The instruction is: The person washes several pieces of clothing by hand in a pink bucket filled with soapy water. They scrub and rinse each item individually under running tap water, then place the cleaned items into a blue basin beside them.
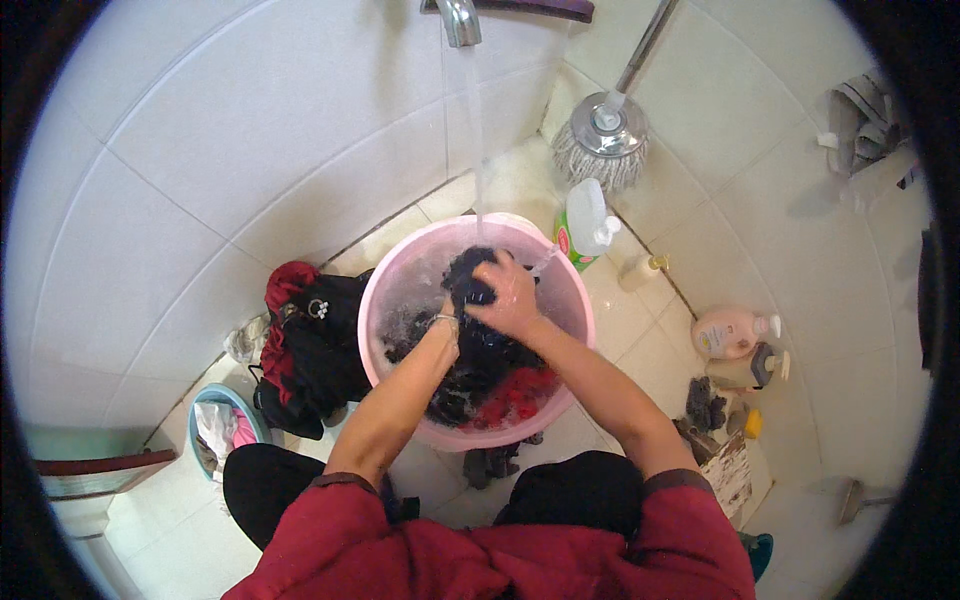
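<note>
A pink plastic basin stands on the tiled floor before me, with water, a dark garment and red cloth in it. From the metal tap at the top, water runs down into the basin. My right hand grips a bunched part of the dark garment under the stream. Most of my left hand is hidden behind the wet cloth, against which it rests; its fingers cannot be seen. A bracelet circles my left wrist.
Black and dark red clothes lie left of the basin, near a small blue bin. Behind it at the right are a mop and a white jug. Pump bottles line the right wall. Dark cloth lies in front.
</note>
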